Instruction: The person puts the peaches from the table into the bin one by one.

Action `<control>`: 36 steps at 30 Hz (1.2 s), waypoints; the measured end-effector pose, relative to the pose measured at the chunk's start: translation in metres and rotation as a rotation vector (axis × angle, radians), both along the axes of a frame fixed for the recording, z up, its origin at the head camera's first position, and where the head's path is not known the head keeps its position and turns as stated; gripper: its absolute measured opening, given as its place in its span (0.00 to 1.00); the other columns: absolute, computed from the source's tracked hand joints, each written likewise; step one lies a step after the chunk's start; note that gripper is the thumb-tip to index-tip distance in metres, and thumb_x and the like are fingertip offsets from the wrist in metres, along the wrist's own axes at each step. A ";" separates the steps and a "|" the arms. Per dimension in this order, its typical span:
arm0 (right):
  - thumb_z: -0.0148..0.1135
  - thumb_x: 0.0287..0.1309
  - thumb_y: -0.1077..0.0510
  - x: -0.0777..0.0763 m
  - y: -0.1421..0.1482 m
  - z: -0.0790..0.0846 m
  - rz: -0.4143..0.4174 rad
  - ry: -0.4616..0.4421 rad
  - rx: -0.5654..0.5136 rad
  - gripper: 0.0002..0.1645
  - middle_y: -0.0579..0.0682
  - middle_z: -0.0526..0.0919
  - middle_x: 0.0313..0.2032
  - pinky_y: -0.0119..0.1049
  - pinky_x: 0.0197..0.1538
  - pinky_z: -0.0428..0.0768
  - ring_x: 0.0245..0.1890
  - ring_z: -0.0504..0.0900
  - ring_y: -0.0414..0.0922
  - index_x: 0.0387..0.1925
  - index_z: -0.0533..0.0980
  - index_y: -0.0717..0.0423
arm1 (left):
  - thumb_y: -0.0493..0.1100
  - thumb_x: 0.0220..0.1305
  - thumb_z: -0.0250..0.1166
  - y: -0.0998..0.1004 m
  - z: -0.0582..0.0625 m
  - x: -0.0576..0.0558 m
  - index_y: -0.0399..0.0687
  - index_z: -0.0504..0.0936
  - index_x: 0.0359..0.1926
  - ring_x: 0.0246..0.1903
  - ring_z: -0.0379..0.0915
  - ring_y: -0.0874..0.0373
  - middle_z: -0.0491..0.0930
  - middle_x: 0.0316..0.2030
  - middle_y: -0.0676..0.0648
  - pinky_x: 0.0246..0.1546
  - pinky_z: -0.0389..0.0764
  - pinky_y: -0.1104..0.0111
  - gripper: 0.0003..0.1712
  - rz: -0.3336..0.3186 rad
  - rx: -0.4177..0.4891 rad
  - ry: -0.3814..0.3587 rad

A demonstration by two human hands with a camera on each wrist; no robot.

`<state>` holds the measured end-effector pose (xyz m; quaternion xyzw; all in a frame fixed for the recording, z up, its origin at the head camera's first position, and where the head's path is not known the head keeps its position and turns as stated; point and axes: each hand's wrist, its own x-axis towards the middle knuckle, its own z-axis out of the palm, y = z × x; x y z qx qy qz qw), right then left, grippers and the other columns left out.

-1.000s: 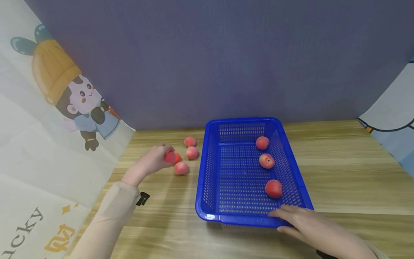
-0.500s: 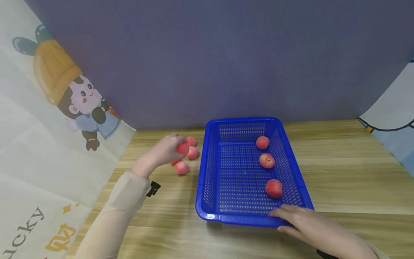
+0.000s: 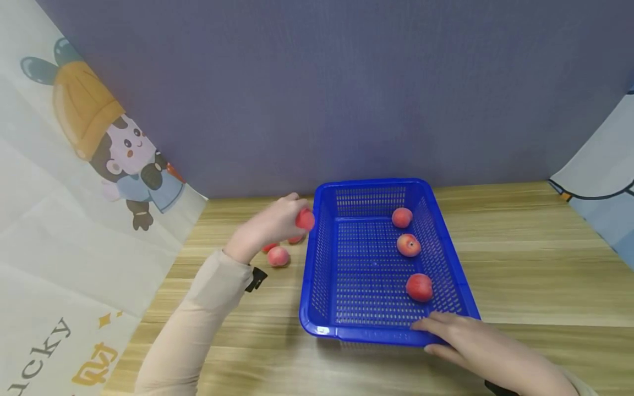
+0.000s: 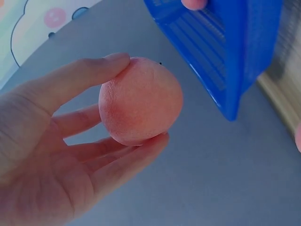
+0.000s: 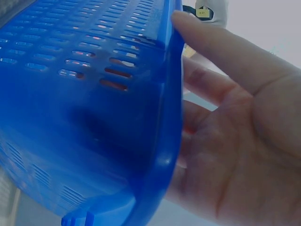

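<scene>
My left hand (image 3: 277, 221) holds a pinkish-red peach (image 3: 305, 219) up at the left rim of a blue plastic basket (image 3: 310, 275). In the left wrist view, the thumb and fingers grip this peach (image 4: 143, 101) from opposite sides. Inside the basket, a far peach (image 3: 402, 218), a middle peach (image 3: 408, 245) and a near peach (image 3: 419, 287) lie along the right side. My right hand (image 3: 463, 336) grips the basket's near right corner, fingers over the rim and thumb outside. The right wrist view shows the thumb (image 5: 211, 40) touching the rim (image 5: 171, 122).
On the wooden table (image 3: 535, 264), left of the basket, a peach (image 3: 278, 256) lies in view; others behind it are partly hidden by my left hand. A grey-blue panel (image 3: 346, 93) stands behind the table, and a printed white sheet (image 3: 59, 236) borders the left.
My left hand has lifted the peach from the group on the table and carried it right, to the basket's left rim. The right hand and basket have stayed in place.
</scene>
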<state>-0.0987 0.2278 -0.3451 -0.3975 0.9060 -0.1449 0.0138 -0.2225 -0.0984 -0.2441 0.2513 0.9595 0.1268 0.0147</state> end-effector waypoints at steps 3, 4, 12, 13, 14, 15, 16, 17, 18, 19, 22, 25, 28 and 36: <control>0.56 0.54 0.48 0.000 0.000 0.000 0.014 0.043 -0.019 0.15 0.41 0.78 0.36 0.39 0.33 0.78 0.36 0.78 0.40 0.43 0.74 0.47 | 0.38 0.48 0.61 0.010 0.003 0.000 0.40 0.76 0.45 0.29 0.70 0.55 0.71 0.36 0.43 0.30 0.73 0.69 0.19 -0.033 -0.009 0.022; 0.56 0.54 0.48 0.000 0.000 -0.001 0.018 0.056 -0.024 0.15 0.41 0.78 0.35 0.38 0.33 0.78 0.36 0.78 0.40 0.42 0.74 0.46 | 0.37 0.48 0.61 0.013 0.004 0.000 0.39 0.76 0.45 0.27 0.71 0.56 0.71 0.36 0.43 0.29 0.73 0.70 0.20 -0.041 -0.007 0.017; 0.55 0.55 0.47 -0.001 0.000 -0.002 -0.005 -0.009 0.005 0.15 0.43 0.78 0.37 0.41 0.35 0.78 0.37 0.78 0.43 0.43 0.74 0.46 | 0.39 0.48 0.63 0.046 0.006 -0.001 0.40 0.75 0.46 0.32 0.70 0.55 0.72 0.38 0.43 0.30 0.73 0.72 0.21 -0.147 -0.059 0.007; 0.55 0.55 0.47 -0.001 0.001 -0.002 -0.007 -0.017 0.009 0.15 0.43 0.79 0.37 0.41 0.35 0.78 0.37 0.78 0.43 0.44 0.74 0.46 | 0.39 0.49 0.63 0.051 0.005 -0.001 0.41 0.75 0.47 0.32 0.70 0.56 0.72 0.39 0.43 0.30 0.73 0.72 0.21 -0.161 -0.067 0.000; 0.54 0.55 0.47 -0.002 0.001 -0.002 -0.009 -0.022 0.011 0.16 0.43 0.79 0.37 0.41 0.35 0.78 0.37 0.78 0.44 0.44 0.74 0.46 | 0.39 0.49 0.63 0.055 0.005 -0.001 0.41 0.75 0.47 0.33 0.70 0.56 0.72 0.39 0.43 0.31 0.73 0.72 0.21 -0.173 -0.075 -0.008; 0.54 0.55 0.47 -0.002 0.001 -0.002 -0.009 -0.026 0.013 0.16 0.43 0.79 0.37 0.41 0.35 0.78 0.37 0.78 0.43 0.44 0.74 0.46 | 0.40 0.50 0.64 0.060 0.004 -0.001 0.42 0.75 0.47 0.33 0.69 0.56 0.72 0.40 0.44 0.31 0.73 0.72 0.21 -0.184 -0.081 -0.016; 0.54 0.55 0.47 -0.002 0.001 -0.002 -0.008 -0.029 0.012 0.16 0.43 0.79 0.37 0.41 0.35 0.78 0.37 0.78 0.43 0.44 0.74 0.47 | 0.40 0.50 0.64 0.064 0.003 -0.002 0.42 0.75 0.47 0.33 0.69 0.57 0.72 0.40 0.44 0.31 0.73 0.73 0.21 -0.198 -0.087 -0.018; 0.54 0.55 0.47 -0.002 0.001 -0.002 -0.005 -0.021 0.008 0.16 0.43 0.78 0.37 0.41 0.35 0.78 0.37 0.78 0.43 0.44 0.74 0.47 | 0.40 0.50 0.64 0.068 0.003 -0.002 0.43 0.75 0.47 0.33 0.69 0.57 0.72 0.40 0.45 0.31 0.72 0.73 0.20 -0.208 -0.091 -0.019; 0.54 0.55 0.47 -0.002 0.001 -0.002 -0.005 -0.020 0.008 0.16 0.43 0.78 0.37 0.41 0.35 0.78 0.37 0.78 0.43 0.44 0.74 0.47 | 0.41 0.50 0.64 0.073 0.002 -0.001 0.44 0.75 0.47 0.33 0.69 0.58 0.72 0.40 0.45 0.31 0.72 0.73 0.20 -0.218 -0.093 -0.020; 0.54 0.55 0.47 -0.002 0.001 -0.002 -0.005 -0.020 0.010 0.16 0.43 0.78 0.37 0.41 0.35 0.78 0.37 0.78 0.43 0.44 0.75 0.47 | 0.41 0.50 0.64 0.077 0.001 -0.001 0.45 0.75 0.47 0.33 0.69 0.58 0.72 0.40 0.46 0.30 0.71 0.74 0.20 -0.228 -0.094 -0.018; 0.53 0.55 0.46 -0.002 0.002 -0.002 -0.015 -0.043 0.023 0.17 0.43 0.79 0.38 0.42 0.36 0.77 0.38 0.78 0.43 0.44 0.75 0.46 | 0.41 0.48 0.65 0.087 -0.001 0.000 0.45 0.76 0.45 0.32 0.69 0.59 0.72 0.39 0.46 0.30 0.71 0.74 0.20 -0.267 -0.089 0.001; 0.51 0.56 0.44 -0.002 0.002 -0.002 -0.033 -0.099 0.042 0.18 0.44 0.79 0.39 0.44 0.37 0.77 0.39 0.78 0.45 0.45 0.74 0.46 | 0.42 0.48 0.66 0.097 -0.003 0.000 0.45 0.76 0.44 0.32 0.69 0.59 0.72 0.38 0.46 0.31 0.71 0.75 0.20 -0.302 -0.098 0.019; 0.50 0.57 0.43 -0.003 0.002 -0.001 -0.039 -0.118 0.046 0.19 0.45 0.79 0.39 0.44 0.37 0.77 0.39 0.78 0.45 0.45 0.74 0.46 | 0.42 0.48 0.66 0.105 -0.006 0.001 0.45 0.76 0.45 0.31 0.69 0.60 0.71 0.37 0.47 0.30 0.70 0.76 0.20 -0.336 -0.102 0.023; 0.52 0.56 0.44 -0.003 0.003 -0.003 -0.019 -0.067 0.048 0.19 0.49 0.80 0.40 0.45 0.38 0.77 0.40 0.78 0.48 0.45 0.75 0.48 | 0.42 0.47 0.67 0.127 -0.016 0.006 0.46 0.76 0.46 0.33 0.70 0.62 0.72 0.39 0.49 0.32 0.70 0.80 0.22 -0.406 -0.098 0.006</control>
